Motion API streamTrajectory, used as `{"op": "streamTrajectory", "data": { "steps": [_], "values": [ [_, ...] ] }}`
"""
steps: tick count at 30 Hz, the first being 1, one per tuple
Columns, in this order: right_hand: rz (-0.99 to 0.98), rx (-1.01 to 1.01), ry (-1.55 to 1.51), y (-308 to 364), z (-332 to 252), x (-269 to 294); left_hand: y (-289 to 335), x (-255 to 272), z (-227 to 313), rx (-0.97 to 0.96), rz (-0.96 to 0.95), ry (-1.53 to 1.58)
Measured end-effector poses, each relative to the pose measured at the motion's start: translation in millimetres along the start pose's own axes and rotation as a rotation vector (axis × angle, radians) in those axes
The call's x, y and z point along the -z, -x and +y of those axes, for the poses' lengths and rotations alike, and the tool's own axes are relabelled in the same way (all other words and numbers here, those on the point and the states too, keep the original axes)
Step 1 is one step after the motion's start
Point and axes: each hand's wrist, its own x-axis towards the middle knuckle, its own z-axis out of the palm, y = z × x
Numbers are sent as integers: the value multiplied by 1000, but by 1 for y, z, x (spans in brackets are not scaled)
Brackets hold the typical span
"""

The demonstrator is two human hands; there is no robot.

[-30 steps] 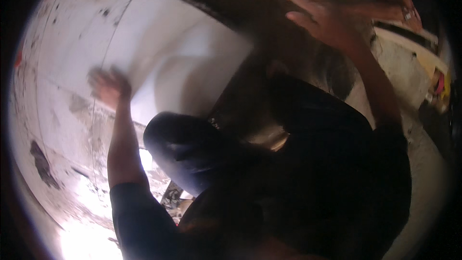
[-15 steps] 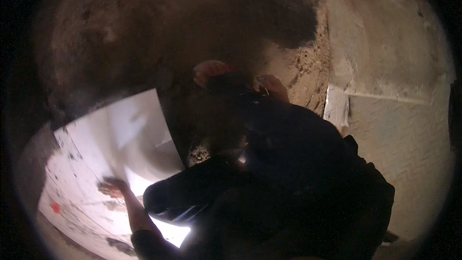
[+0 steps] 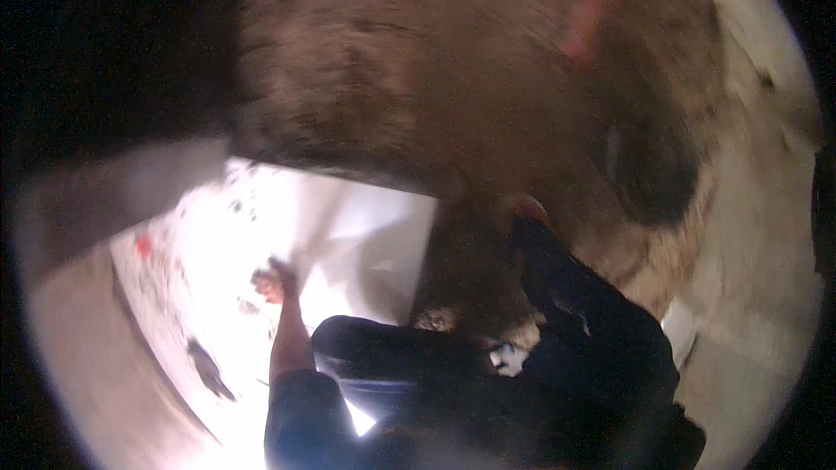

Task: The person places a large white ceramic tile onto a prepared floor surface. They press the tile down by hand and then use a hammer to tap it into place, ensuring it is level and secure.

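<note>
On the left side of the scene, the fingers of the left hand [image 3: 273, 284] are blurred against strong glare, so whether they are spread, curled or touching the surface beneath cannot be told. The hand is over a pale, dark-speckled board [image 3: 198, 298], and just to its right, reaching toward the far side, is a smooth white sheet [image 3: 374, 239] crossed by soft shadows. The forearm [image 3: 292, 344] runs back to a dark sleeve [image 3: 300, 409] at the near edge. Right of the sleeve, a bent knee [image 3: 353, 335] in dark cloth overlaps the near edge of the sheet. A red spot [image 3: 144, 245] marks the board's far left part, and a dark patch [image 3: 209, 370] lies nearer, toward its left edge. Right of the sheet, a foot [image 3: 528, 206] shows at the end of the other dark-clothed leg [image 3: 575, 283]. Beyond spreads rough brown ground [image 3: 366, 70], with a dark round shape [image 3: 653, 170] to the right, a blurred limb [image 3: 601, 9] at the far edge, and pale slabs [image 3: 762, 235] along the right side.
</note>
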Motion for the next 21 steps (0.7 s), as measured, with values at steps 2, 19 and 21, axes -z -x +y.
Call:
{"op": "streamTrajectory", "data": {
  "steps": [2, 19, 21],
  "values": [
    [-65, 10, 71, -7, -19, 1, 37, 11, 3, 32, -2, 75],
    [-181, 263, 446, -49, -57, 33, 43, 36, -1, -172, 174, 283],
    [-184, 302, 461, -53, -59, 49, 43, 32, 1, -179, 205, 317]
  ]
}}
